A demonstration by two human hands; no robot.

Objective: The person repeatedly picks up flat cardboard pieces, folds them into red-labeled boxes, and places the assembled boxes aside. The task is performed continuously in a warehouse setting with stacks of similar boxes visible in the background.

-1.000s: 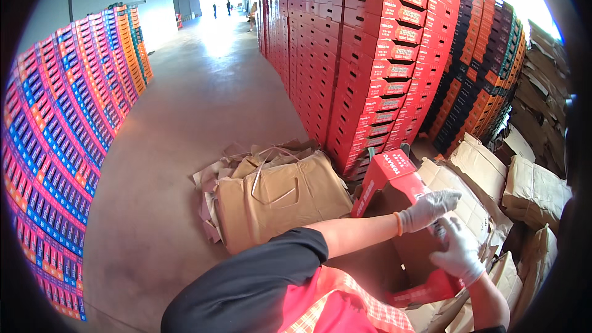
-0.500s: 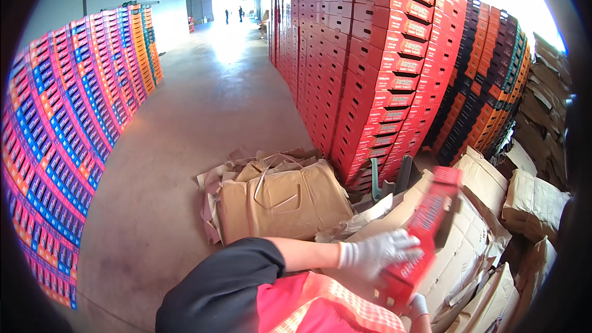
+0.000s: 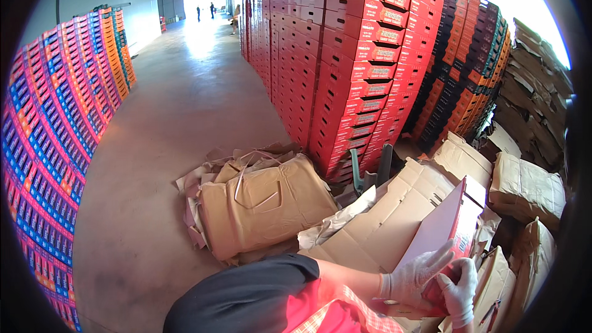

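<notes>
A red printed cardboard box [image 3: 464, 233] is tilted in front of me at the lower right, its pale panel [image 3: 431, 225] turned to the left. My left hand [image 3: 418, 277], in a light work glove, lies along the box's near part, fingers reaching up its side. Also gloved, my right hand [image 3: 461, 288] has its fingers curled on the near end of the box. The box's lower edge is partly hidden behind both hands. Under and beyond it lie flat brown cardboard sheets [image 3: 382, 209].
A wrapped brown bundle [image 3: 265, 203] lies on the floor left of me. Tall stacks of red boxes [image 3: 345, 86] stand ahead; colourful stacked boxes [image 3: 55, 129] line the left. More paper-wrapped bundles [image 3: 527, 188] and piled cardboard [image 3: 533, 98] are at the right. Distant people [image 3: 212, 10] stand by the bright doorway.
The red box has turned, so its pale panel now shows. My left hand has moved right and down along it, and my right hand has come up into fuller view at its near end.
</notes>
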